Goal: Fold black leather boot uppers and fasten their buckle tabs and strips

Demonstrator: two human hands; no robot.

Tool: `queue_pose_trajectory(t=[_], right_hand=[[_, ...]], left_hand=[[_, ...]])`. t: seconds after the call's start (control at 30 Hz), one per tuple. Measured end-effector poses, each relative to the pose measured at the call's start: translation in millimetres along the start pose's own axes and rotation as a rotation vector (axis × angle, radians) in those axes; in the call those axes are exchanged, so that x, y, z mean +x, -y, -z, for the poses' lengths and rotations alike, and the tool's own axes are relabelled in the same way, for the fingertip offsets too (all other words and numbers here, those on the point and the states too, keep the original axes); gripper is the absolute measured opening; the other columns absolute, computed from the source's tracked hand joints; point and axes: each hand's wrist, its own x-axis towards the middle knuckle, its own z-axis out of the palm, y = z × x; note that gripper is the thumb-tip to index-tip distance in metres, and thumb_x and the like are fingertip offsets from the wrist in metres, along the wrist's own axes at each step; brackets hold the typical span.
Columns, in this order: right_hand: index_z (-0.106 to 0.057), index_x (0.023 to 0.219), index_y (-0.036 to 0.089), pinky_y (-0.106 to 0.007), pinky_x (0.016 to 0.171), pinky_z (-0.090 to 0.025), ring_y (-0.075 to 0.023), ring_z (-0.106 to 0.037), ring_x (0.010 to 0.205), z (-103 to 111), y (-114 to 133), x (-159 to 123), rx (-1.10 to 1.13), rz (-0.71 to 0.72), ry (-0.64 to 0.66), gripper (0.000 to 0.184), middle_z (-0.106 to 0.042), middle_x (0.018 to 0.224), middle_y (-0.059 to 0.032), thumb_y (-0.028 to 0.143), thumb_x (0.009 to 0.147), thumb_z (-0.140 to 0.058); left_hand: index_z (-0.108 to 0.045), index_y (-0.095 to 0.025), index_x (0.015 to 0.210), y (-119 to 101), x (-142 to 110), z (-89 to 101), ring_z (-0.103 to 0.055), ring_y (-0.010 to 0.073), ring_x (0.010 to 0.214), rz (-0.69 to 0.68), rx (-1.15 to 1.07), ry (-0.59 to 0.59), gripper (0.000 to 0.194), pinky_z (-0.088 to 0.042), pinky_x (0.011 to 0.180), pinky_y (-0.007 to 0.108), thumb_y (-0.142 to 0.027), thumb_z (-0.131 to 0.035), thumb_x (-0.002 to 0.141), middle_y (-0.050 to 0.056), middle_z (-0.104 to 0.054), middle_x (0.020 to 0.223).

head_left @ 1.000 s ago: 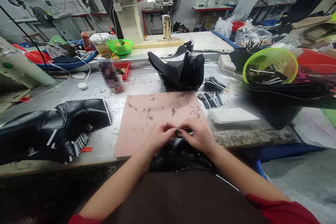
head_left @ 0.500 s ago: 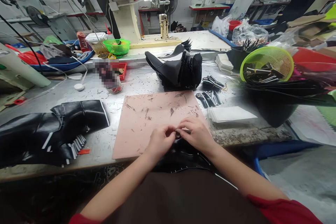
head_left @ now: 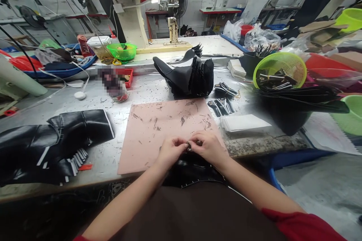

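Note:
My left hand point(head_left: 173, 151) and my right hand point(head_left: 209, 148) meet over the front edge of the pink board point(head_left: 158, 128). Fingertips of both are pinched together on a small dark strap point(head_left: 190, 147) with a metallic glint; my fingers cover most of it. Right under the hands a glossy black leather piece point(head_left: 195, 171) hangs at the table edge, with short white marks along its lower edge. Black buckle straps point(head_left: 222, 106) with white edges lie beyond my right hand, beside a tied bundle of similar straps point(head_left: 225, 90).
Stacked black leather pieces point(head_left: 189, 77) stand behind the board. More glossy black leather point(head_left: 82, 128) lies at left. White sheets point(head_left: 244, 122), a tipped yellow-green basket point(head_left: 301, 71) and a blue-rimmed bin point(head_left: 273, 180) are at right. A sewing machine point(head_left: 130, 19) stands behind.
The view has shifted slightly. Both hands remain pinched together at the board's front edge, with the fingertips a little shifted and more of the small metallic part showing.

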Motion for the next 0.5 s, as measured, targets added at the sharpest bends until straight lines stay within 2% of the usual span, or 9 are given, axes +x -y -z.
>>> queue_pose_trajectory(t=[0.07, 0.13, 0.23, 0.3, 0.4, 0.47, 0.5], right_hand=[[-0.062, 0.065, 0.018, -0.023, 0.057, -0.042, -0.0121, -0.054, 0.061, 1.4, -2.4, 0.6, 0.149, -0.116, 0.057, 0.011, -0.062, 0.066, -0.0013, 0.016, 0.074, -0.055], [-0.062, 0.066, 0.018, -0.024, 0.057, -0.042, -0.0127, -0.054, 0.061, -0.7, -3.8, -0.2, 0.225, -0.163, 0.070, 0.010, -0.061, 0.066, -0.0015, 0.020, 0.074, -0.056], [-0.059, 0.064, 0.019, -0.028, 0.065, -0.044, -0.0150, -0.056, 0.070, -6.8, -6.1, -2.7, 0.313, -0.171, -0.023, 0.011, -0.060, 0.071, -0.0024, 0.026, 0.073, -0.057], [-0.056, 0.068, 0.020, -0.030, 0.071, -0.045, -0.0153, -0.057, 0.075, -6.5, -10.9, -5.1, 0.520, -0.247, -0.143, 0.013, -0.061, 0.076, -0.0020, 0.030, 0.075, -0.054], [-0.048, 0.072, 0.022, -0.031, 0.069, -0.048, -0.0119, -0.055, 0.060, 9.6, -26.5, -12.3, 0.925, -0.408, -0.281, 0.014, -0.058, 0.063, 0.0036, 0.034, 0.078, -0.049], [-0.044, 0.068, 0.022, -0.026, 0.056, -0.047, -0.0089, -0.045, 0.044, 29.8, -40.3, -21.4, 0.992, -0.476, -0.252, 0.018, -0.046, 0.047, 0.0082, 0.036, 0.077, -0.051], [-0.044, 0.066, 0.021, -0.023, 0.049, -0.044, -0.0080, -0.040, 0.040, 41.2, -46.8, -27.0, 0.943, -0.507, -0.181, 0.020, -0.041, 0.043, 0.0093, 0.036, 0.076, -0.053]], left_hand=[[-0.061, -0.012, 0.057, -2.3, -1.1, -0.3, -0.051, 0.0075, 0.050, 0.036, -0.060, 0.006, 0.005, -0.041, 0.050, 0.018, -0.015, -0.065, 0.057, -0.001, -0.060, 0.055], [-0.061, -0.012, 0.057, -4.1, -1.8, -1.0, -0.051, 0.0067, 0.049, 0.055, -0.092, 0.018, 0.007, -0.040, 0.049, 0.017, -0.016, -0.066, 0.055, -0.001, -0.059, 0.054], [-0.059, -0.012, 0.058, -6.2, -1.1, -2.5, -0.051, 0.0059, 0.049, 0.074, -0.113, 0.046, 0.007, -0.040, 0.047, 0.016, -0.015, -0.065, 0.055, -0.001, -0.058, 0.054], [-0.057, -0.013, 0.059, -7.0, 0.5, -2.9, -0.052, 0.0060, 0.048, 0.079, -0.100, 0.027, 0.007, -0.040, 0.046, 0.015, -0.014, -0.063, 0.056, -0.002, -0.057, 0.054], [-0.053, -0.014, 0.057, -4.9, 4.3, -1.6, -0.051, 0.0060, 0.046, 0.085, -0.031, -0.027, 0.009, -0.041, 0.045, 0.016, -0.012, -0.062, 0.055, -0.004, -0.054, 0.051], [-0.052, -0.014, 0.056, -0.7, 7.0, 0.4, -0.050, 0.0058, 0.045, 0.095, 0.017, -0.035, 0.011, -0.041, 0.044, 0.015, -0.012, -0.062, 0.055, -0.005, -0.053, 0.050], [-0.052, -0.014, 0.057, 2.1, 8.3, 1.4, -0.051, 0.0058, 0.046, 0.097, 0.032, -0.032, 0.011, -0.041, 0.045, 0.015, -0.013, -0.062, 0.055, -0.005, -0.053, 0.050]])
